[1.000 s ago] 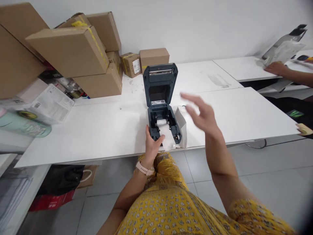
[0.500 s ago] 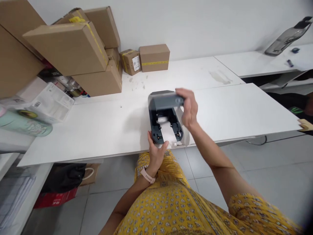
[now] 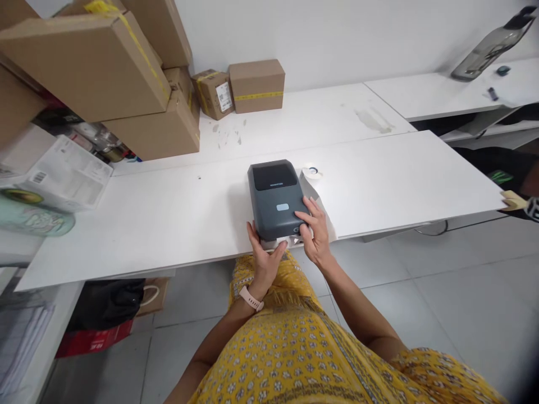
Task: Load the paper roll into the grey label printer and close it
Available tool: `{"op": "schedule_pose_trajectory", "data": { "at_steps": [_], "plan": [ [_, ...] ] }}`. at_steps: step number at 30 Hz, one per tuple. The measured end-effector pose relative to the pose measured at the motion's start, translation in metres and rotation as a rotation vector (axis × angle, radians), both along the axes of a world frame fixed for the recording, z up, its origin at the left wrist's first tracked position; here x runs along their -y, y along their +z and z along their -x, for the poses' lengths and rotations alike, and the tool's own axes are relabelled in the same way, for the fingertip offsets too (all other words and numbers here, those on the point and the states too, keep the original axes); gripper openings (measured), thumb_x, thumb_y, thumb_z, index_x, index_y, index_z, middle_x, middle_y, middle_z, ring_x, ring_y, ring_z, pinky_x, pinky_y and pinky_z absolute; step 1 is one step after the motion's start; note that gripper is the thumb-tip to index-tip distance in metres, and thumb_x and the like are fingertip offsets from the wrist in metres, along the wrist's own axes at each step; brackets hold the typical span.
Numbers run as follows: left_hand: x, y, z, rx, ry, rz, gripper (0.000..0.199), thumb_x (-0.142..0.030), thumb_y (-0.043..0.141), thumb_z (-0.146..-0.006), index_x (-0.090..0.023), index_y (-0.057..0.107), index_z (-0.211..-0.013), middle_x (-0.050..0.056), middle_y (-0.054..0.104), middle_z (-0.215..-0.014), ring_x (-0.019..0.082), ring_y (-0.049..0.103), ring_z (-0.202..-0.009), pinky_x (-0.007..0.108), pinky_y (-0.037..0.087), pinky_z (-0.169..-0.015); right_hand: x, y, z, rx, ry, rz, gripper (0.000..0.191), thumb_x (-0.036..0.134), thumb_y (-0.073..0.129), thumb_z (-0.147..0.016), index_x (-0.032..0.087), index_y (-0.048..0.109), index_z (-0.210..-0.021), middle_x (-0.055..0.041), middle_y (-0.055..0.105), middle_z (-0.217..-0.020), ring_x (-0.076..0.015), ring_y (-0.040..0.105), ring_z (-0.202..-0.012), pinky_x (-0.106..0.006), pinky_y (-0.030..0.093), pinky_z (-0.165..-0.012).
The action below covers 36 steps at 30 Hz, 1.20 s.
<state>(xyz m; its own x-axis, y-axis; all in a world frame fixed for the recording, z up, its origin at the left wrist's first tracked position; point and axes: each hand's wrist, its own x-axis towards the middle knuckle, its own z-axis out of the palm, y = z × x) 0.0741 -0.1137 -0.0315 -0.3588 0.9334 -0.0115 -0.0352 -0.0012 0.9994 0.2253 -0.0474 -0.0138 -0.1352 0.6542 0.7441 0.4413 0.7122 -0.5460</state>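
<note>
The dark grey label printer (image 3: 273,196) sits near the front edge of the white table, its lid down, with a black window and a light blue button on top. My left hand (image 3: 265,261) grips its front left corner, the thumb at a white paper strip (image 3: 283,240) showing at the front. Bent fingers of my right hand (image 3: 315,233) press on the lid and right side at the front right corner. Beside the printer lies a small white roll (image 3: 312,173), and a strip of paper (image 3: 329,224) runs along its right side to the table edge. The printer's inside is hidden.
Stacked cardboard boxes (image 3: 92,67) stand at the left, with two smaller boxes (image 3: 257,87) against the wall. A white carton (image 3: 63,174) and a mint bottle (image 3: 37,216) are on the far left. A grey water bottle (image 3: 488,53) stands at the back right.
The printer's raised lid has come down and covers the paper inside. My right hand has moved down with it to the front right corner; my left hand stays at the front left.
</note>
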Motion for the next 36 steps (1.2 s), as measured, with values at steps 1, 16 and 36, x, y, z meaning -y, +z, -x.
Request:
{"op": "schedule_pose_trajectory", "data": {
  "at_steps": [1, 16, 36],
  "plan": [
    [0.000, 0.000, 0.000, -0.009, -0.006, -0.003, 0.118, -0.050, 0.084, -0.082, -0.029, 0.007, -0.170, 0.016, 0.016, -0.180, 0.030, 0.024, -0.166, 0.048, 0.029, -0.133, 0.002, -0.004, 0.001, -0.006, -0.013, -0.005, 0.042, 0.024, 0.045, -0.107, 0.036, 0.058, -0.145, 0.0005, 0.047, -0.168, -0.0277, 0.040, -0.159, -0.061, 0.043, -0.123],
    [0.003, 0.007, 0.006, -0.037, -0.071, -0.013, 0.101, -0.056, 0.073, -0.090, -0.026, 0.017, -0.169, 0.016, 0.026, -0.177, 0.031, 0.032, -0.162, 0.047, 0.027, -0.133, -0.006, -0.021, 0.030, -0.302, -0.125, -0.038, 0.026, 0.027, 0.042, -0.106, 0.030, 0.068, -0.108, -0.0038, 0.067, -0.146, -0.0282, 0.055, -0.146, -0.063, 0.045, -0.118],
    [-0.010, 0.029, 0.000, 0.274, -0.613, 0.336, 0.059, -0.075, 0.063, -0.084, -0.018, 0.064, -0.066, -0.003, 0.048, -0.050, 0.008, 0.038, -0.043, 0.026, 0.028, -0.047, -0.005, -0.016, 0.029, -0.322, -0.140, 0.020, 0.032, 0.036, 0.041, -0.109, 0.025, 0.070, -0.102, -0.0099, 0.071, -0.139, -0.0270, 0.063, -0.136, -0.058, 0.051, -0.113]
  ]
}}
